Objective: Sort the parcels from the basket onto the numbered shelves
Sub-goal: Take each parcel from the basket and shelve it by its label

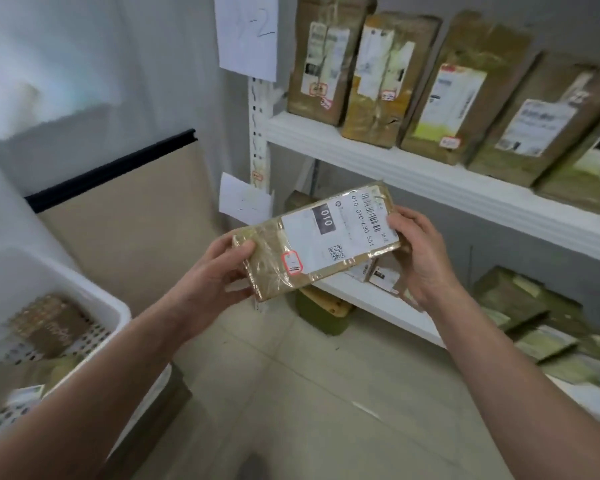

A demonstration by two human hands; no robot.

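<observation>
Both hands, left hand [222,268] and right hand [416,251], grip the parcel [312,240] between them.

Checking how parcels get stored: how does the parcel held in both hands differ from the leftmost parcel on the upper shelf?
The held parcel lies nearly flat, label up, gripped at its ends by the left hand and right hand; the leftmost shelf parcel stands upright on the upper shelf, untouched. The held parcel's label reads 010; the leftmost shelf parcel's labels are too blurred to read. Both are brown, taped, with a red-bordered sticker.
</observation>
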